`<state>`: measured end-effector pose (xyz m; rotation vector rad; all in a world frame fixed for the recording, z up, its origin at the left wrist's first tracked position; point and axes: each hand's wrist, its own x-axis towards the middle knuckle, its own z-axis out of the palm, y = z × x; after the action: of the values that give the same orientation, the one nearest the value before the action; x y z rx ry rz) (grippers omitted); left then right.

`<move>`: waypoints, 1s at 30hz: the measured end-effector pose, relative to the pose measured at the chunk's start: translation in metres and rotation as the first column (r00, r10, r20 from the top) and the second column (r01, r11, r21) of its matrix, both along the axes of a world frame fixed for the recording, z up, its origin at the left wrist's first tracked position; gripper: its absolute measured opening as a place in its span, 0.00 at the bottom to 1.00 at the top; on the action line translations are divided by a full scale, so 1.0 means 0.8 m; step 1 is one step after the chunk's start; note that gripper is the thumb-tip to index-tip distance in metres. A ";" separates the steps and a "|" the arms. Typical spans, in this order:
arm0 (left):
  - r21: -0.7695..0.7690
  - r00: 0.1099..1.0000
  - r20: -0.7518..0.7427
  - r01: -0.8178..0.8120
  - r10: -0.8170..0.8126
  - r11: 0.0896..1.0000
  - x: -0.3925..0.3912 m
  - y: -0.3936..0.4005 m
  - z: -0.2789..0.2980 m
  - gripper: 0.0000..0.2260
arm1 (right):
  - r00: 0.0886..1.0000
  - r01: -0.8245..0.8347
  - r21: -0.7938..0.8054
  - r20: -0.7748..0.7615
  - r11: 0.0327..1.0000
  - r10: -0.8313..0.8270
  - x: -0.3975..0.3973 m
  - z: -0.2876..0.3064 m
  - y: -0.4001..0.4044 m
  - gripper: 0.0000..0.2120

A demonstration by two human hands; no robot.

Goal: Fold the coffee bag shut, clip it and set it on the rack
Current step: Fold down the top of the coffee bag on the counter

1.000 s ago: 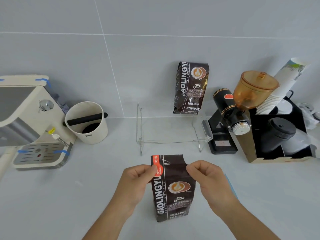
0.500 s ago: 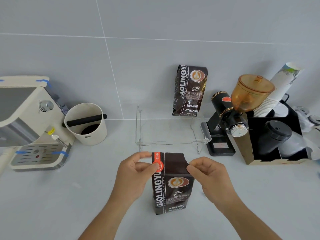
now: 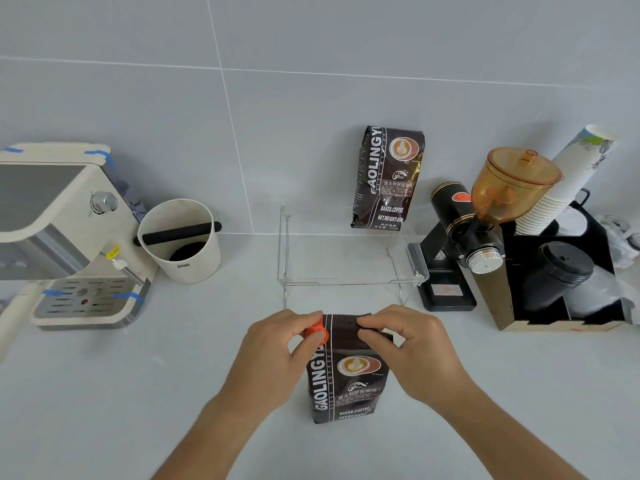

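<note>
Partly hidden by fingers, the coffee bag (image 3: 346,372) stands on the counter (image 3: 138,393) before the clear rack (image 3: 349,271). Left hand (image 3: 277,355) and right hand (image 3: 412,355) pinch its top corners; since before, that top has curled down, the bag sitting farther away.

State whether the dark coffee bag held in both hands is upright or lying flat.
Upright. The dark coffee bag stands on its base on the grey counter, with the left hand and right hand pinching its top edge.
</note>
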<state>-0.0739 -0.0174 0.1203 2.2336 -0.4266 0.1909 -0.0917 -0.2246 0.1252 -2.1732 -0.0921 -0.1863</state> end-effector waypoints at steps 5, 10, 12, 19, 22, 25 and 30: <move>0.061 1.000 -0.007 0.017 -0.017 0.998 -0.001 0.009 -0.003 0.03 | 0.994 -0.084 -0.063 0.060 0.994 0.088 -0.001 0.002 -0.004 0.05; -0.124 0.991 -0.121 0.050 -0.065 0.991 0.004 0.006 -0.007 0.05 | 0.997 -0.077 0.001 0.016 0.997 0.077 -0.004 0.002 -0.005 0.09; -0.211 0.971 -0.226 0.030 -0.079 0.977 0.007 0.004 -0.008 0.08 | 0.995 -0.044 0.056 -0.085 0.997 0.049 -0.003 0.004 -0.004 0.13; -0.426 0.893 -0.428 -0.061 -0.141 0.903 0.009 -0.003 -0.016 0.17 | 0.929 0.152 0.406 -0.371 0.901 0.010 0.015 0.007 0.004 0.13; -0.327 0.898 -0.421 -0.019 -0.127 0.945 0.002 -0.002 -0.025 0.16 | 0.892 0.188 0.455 -0.451 0.870 0.043 0.022 0.006 0.004 0.12; -0.168 0.937 -0.334 0.045 -0.099 0.985 -0.002 0.000 -0.034 0.18 | 0.838 0.196 0.456 -0.538 0.868 0.093 0.028 0.000 0.001 0.11; -0.041 0.949 -0.285 0.128 -0.134 0.991 0.000 0.006 -0.038 0.11 | 0.813 -0.039 0.320 -0.540 0.947 0.216 0.028 -0.003 -0.010 0.04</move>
<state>-0.0739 -0.0127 0.0898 2.1590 -0.4090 -0.1977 -0.0696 -0.2326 0.1228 -1.8271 0.1252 0.5085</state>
